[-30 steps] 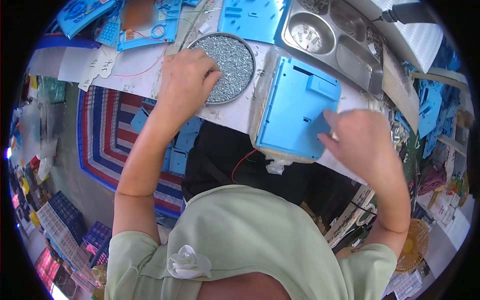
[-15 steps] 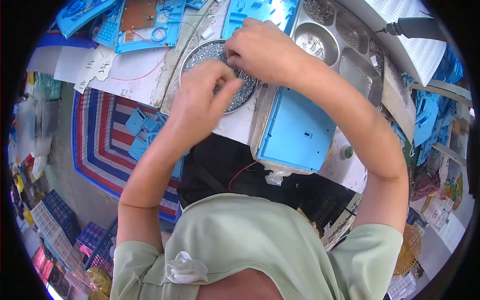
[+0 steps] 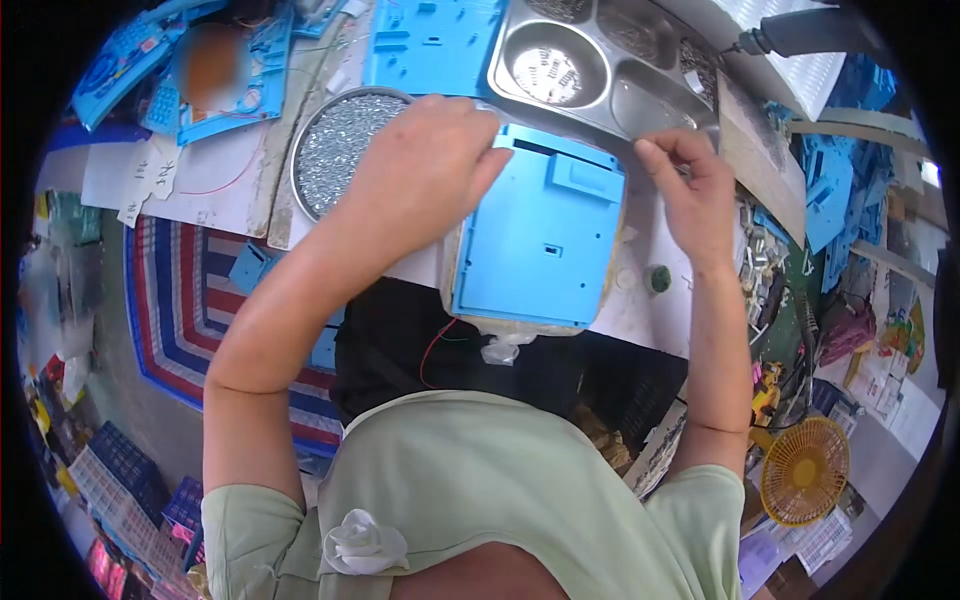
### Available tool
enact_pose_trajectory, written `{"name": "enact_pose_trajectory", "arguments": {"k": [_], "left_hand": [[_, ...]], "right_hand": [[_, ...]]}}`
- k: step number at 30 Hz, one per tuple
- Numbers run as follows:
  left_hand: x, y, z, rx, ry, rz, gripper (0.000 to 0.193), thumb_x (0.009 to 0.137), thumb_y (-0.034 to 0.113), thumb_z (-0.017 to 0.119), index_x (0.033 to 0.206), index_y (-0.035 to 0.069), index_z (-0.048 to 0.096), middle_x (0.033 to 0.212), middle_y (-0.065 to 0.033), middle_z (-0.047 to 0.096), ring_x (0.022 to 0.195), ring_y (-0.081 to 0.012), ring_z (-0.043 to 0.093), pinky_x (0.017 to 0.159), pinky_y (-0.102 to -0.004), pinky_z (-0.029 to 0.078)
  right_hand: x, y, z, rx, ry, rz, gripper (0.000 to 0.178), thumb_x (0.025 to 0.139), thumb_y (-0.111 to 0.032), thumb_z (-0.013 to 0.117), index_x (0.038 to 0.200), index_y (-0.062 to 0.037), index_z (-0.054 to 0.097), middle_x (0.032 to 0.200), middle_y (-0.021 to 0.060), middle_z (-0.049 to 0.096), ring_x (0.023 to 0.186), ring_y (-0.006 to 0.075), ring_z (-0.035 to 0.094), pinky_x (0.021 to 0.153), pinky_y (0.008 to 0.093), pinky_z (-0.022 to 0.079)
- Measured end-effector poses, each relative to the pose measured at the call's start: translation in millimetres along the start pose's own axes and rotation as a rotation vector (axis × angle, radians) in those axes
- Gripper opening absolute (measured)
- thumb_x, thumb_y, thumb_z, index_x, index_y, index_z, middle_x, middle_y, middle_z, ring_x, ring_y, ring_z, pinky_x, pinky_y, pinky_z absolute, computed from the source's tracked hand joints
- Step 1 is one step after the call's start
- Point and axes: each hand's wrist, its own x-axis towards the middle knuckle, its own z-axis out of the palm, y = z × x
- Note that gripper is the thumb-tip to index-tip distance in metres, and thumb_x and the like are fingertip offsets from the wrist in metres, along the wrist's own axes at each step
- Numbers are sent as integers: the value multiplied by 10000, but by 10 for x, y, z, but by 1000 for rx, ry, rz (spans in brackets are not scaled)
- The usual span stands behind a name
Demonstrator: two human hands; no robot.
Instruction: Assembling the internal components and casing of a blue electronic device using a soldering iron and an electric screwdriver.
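Observation:
A light blue plastic panel lies on a padded block before me, with a slot and a raised rectangle near its far edge. My left hand is at the panel's far left corner, fingers curled; whatever they hold is hidden. Just right of the panel, my right hand is raised near the metal tray, thumb and fingers drawn together. Anything between them is too small to make out. Beside my left hand stands a round metal bowl of small silvery screws, partly covered by that hand.
A metal compartment tray with small parts stands at the back. Another blue panel lies behind the bowl. Opened blue housings with wires are at far left. A dark power screwdriver juts in at far right. A green-topped small pot sits nearby.
Both hands have left the screw bowl. The right hand has moved right, past the panel; the left hand is now at the panel's far left corner. The whole view has shifted.

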Motion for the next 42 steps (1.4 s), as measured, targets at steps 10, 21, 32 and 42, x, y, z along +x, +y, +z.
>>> {"name": "enact_pose_trajectory", "arguments": {"k": [10, 21, 32, 42], "left_hand": [[44, -52, -230, -210, -224, -181, 311, 894, 259, 726, 809, -12, 599, 785, -142, 584, 746, -322, 576, 722, -432, 451], [-501, -538, -388, 156, -70, -242, 177, 855, 146, 743, 866, 0, 642, 825, -133, 632, 821, -339, 612, 760, -428, 466], [-377, -545, -367, 182, -44, -326, 208, 883, 171, 730, 850, -12, 635, 827, -163, 647, 808, -366, 621, 739, -452, 475], [-392, -522, -364, 198, -14, -315, 116, 872, 113, 704, 884, 0, 678, 895, -146, 692, 853, -360, 659, 779, -441, 501]], "right_hand": [[-18, 58, 115, -224, -21, -302, 86, 835, -139, 769, 894, -77, 770, 852, 32, 713, 923, 233, 579, 822, 347, 487], [-55, 43, -109, -97, 13, -356, 141, 778, -77, 804, 918, -71, 799, 829, 49, 712, 847, 226, 583, 766, 337, 486], [-686, 14, 199, -258, 128, -538, 283, 672, -81, 862, 943, -128, 796, 814, -6, 681, 768, 224, 548, 685, 340, 445], [-712, 30, 153, -345, 106, -585, 285, 697, -107, 845, 976, -143, 800, 852, 0, 664, 775, 231, 545, 716, 362, 437]]}}
